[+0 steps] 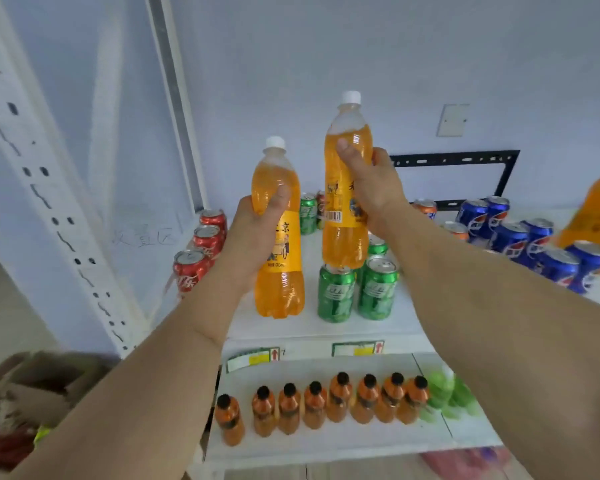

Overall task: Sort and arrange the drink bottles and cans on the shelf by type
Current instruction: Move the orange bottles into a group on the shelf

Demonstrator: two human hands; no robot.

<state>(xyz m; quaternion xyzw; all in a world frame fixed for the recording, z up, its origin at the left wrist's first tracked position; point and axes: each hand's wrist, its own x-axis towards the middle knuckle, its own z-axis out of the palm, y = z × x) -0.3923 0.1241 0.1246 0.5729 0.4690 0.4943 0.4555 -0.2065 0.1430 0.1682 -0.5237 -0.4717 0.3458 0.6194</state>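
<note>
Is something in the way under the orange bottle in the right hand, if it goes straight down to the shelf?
Yes. The right hand holds its orange bottle directly over the green cans; its base appears right above the can tops. Bare shelf shows only in front, beside the left hand's bottle.

single head-worn view looks forward and down, close over the white shelf.
</note>
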